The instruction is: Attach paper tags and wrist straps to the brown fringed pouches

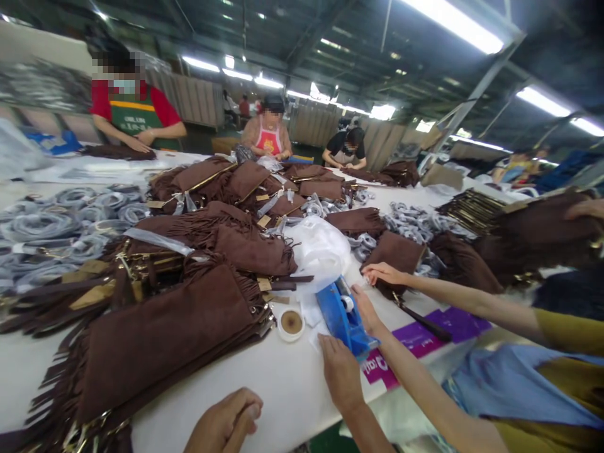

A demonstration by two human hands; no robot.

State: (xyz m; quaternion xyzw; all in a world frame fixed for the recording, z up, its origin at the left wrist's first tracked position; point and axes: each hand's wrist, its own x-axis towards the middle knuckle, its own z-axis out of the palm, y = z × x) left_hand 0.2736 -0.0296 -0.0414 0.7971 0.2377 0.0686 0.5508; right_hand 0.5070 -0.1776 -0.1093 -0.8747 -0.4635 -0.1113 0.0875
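Note:
My left hand (226,418) is at the table's near edge, fingers curled in with the thumb pressed against them. Whatever it may hold is hidden. My right hand (340,371) has its fingers stretched forward, against or just beside the near side of a blue tape dispenser (337,314). A white slip of paper (311,314) lies by the dispenser. Left of it rests a roll of tape (290,324) with a brown core. A stack of brown fringed suede bags (170,340) is to the left of my hands.
A co-worker on the right has one hand (365,308) at the dispenser and the other (384,274) by a brown bag (394,251). Bag piles (245,182), plastic-wrapped coiled straps (61,220), a white plastic bag (321,245) and a purple packet (457,324) cover the table. Several people work beyond.

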